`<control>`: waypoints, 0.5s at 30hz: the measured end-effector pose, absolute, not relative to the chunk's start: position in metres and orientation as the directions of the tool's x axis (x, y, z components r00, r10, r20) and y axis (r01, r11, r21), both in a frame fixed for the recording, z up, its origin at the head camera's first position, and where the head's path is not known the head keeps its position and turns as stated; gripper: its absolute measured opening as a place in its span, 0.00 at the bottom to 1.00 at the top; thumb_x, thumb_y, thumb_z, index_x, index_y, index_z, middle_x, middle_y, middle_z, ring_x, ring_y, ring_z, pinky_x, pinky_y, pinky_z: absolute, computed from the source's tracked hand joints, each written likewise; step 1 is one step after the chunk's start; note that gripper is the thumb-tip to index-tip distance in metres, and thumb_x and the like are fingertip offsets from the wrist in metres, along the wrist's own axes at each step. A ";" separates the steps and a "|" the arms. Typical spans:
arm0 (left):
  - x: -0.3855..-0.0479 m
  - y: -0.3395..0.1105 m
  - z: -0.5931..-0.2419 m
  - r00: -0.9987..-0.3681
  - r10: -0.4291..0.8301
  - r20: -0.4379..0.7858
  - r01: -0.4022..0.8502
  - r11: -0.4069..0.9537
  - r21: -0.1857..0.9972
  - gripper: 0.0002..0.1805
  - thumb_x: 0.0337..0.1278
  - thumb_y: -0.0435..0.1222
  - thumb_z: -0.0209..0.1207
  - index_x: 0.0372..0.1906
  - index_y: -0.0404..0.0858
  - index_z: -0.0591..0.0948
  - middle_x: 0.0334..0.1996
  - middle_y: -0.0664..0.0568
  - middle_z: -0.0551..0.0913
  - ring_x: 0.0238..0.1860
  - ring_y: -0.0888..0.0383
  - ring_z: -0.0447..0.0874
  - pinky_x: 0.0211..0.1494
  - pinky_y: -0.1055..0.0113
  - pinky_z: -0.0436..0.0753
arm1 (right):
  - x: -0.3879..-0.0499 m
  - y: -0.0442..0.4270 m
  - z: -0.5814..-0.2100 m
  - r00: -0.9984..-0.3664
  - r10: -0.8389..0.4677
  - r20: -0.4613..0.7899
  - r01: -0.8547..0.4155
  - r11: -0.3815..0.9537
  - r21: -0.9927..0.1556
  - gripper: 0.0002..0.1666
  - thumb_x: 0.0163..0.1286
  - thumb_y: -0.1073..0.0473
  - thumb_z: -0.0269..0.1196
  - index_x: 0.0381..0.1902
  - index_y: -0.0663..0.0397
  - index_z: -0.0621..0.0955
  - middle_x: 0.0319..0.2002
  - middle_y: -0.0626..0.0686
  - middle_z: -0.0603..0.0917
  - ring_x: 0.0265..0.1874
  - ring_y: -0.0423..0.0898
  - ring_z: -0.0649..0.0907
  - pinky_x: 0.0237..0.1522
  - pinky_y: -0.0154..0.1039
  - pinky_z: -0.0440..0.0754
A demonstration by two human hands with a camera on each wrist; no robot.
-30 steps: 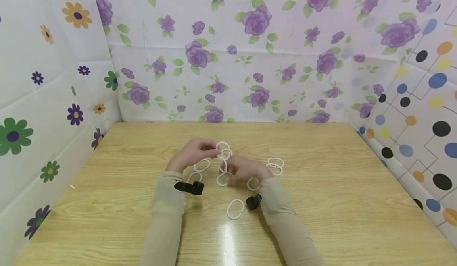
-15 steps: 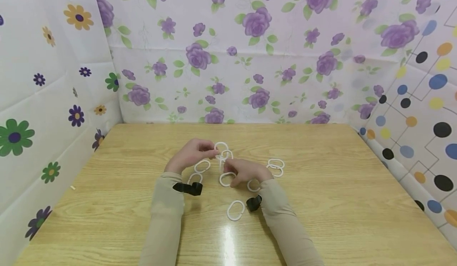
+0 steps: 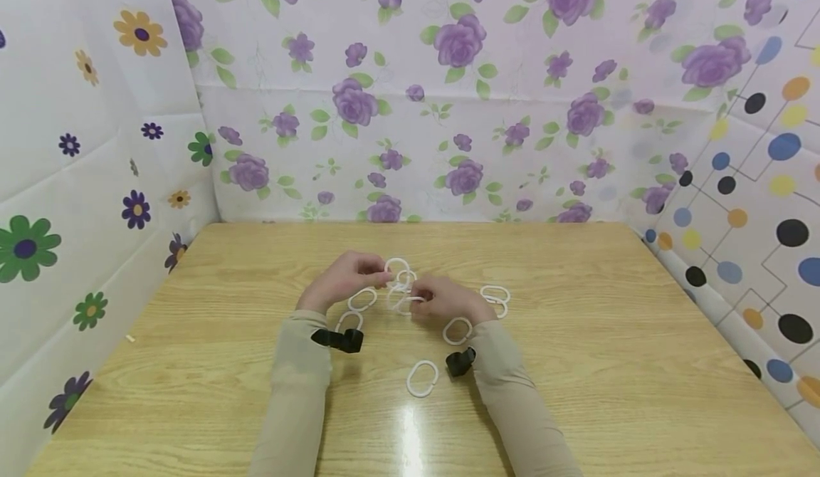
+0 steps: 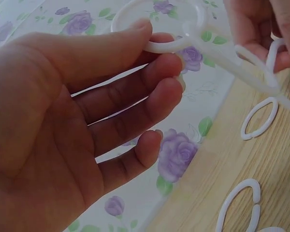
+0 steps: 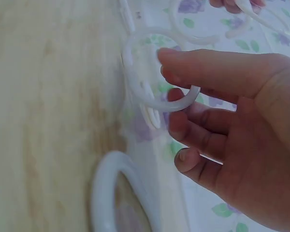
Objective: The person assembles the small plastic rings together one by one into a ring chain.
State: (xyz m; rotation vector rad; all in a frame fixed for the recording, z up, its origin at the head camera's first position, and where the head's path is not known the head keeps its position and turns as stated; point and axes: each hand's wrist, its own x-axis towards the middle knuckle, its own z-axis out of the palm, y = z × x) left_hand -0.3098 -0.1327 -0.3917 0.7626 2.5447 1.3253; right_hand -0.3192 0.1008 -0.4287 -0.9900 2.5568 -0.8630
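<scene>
In the head view, my left hand (image 3: 346, 278) pinches a white oval link (image 3: 397, 259) between thumb and fingertips, above the wooden table. More white links hang joined to it, forming a short chain towards the right hand. My right hand (image 3: 448, 299) is close by on the right. Its thumb and fingertips pinch another white link (image 5: 127, 63), seen in the right wrist view with a gap in its ring. The links overlap between the hands, and I cannot tell exactly how each is joined there. The left hand's lower fingers are loosely bent.
Loose white links lie about the hands: one link (image 3: 349, 304) by the left wrist, another link (image 3: 349, 312) below it, one front link (image 3: 409, 381), and one link (image 3: 458, 319) under the right wrist. Two overlapping links (image 3: 495, 287) lie farther right on the table (image 3: 576, 363).
My right hand has shifted slightly up and to the right, turning the link it pinches and raising it nearer the chain. The left hand stays nearly still with its link.
</scene>
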 end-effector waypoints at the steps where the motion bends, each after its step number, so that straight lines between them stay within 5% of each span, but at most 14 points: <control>1: -0.310 -0.133 -0.392 -0.855 0.513 0.080 0.361 0.477 0.801 0.12 0.66 0.40 0.58 0.37 0.33 0.83 0.38 0.37 0.85 0.39 0.53 0.81 0.48 0.60 0.79 | -0.320 0.102 -0.428 -0.742 -0.671 -0.017 -0.525 0.595 -0.609 0.04 0.65 0.63 0.64 0.32 0.57 0.79 0.26 0.45 0.73 0.28 0.39 0.70 0.33 0.31 0.68; 15: -0.309 -0.133 -0.392 -0.864 0.500 0.056 0.340 0.498 0.798 0.11 0.66 0.42 0.58 0.36 0.37 0.83 0.38 0.40 0.85 0.40 0.54 0.82 0.48 0.62 0.78 | -0.321 0.116 -0.420 -0.839 -0.545 -0.003 -0.413 0.638 -0.650 0.04 0.67 0.58 0.63 0.32 0.51 0.80 0.26 0.45 0.78 0.27 0.39 0.74 0.34 0.33 0.71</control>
